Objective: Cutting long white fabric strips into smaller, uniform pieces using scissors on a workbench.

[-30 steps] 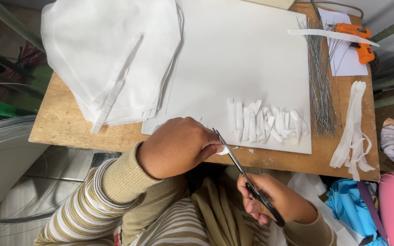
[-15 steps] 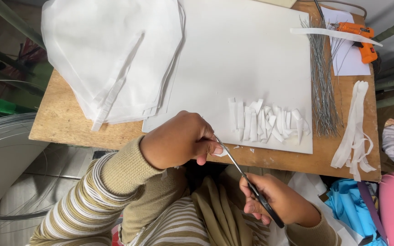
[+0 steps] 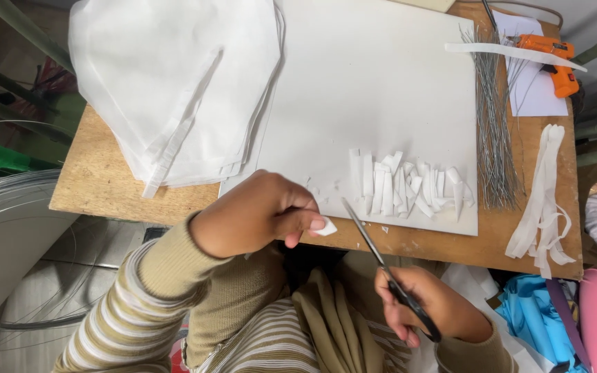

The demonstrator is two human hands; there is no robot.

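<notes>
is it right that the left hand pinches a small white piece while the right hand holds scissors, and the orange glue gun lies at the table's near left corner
Not quite. The head view shows the glue gun at the table's far right corner. The left hand does pinch a small white piece, and the right hand holds the scissors.

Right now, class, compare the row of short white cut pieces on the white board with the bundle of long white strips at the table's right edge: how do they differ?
The short white cut pieces are stubby; the long white strips are many times longer. The cut pieces lie side by side in a loose row on the white board; the long strips lie bunched on the bare wooden table, their ends reaching its front edge. Both are white, flat and narrow.
</notes>
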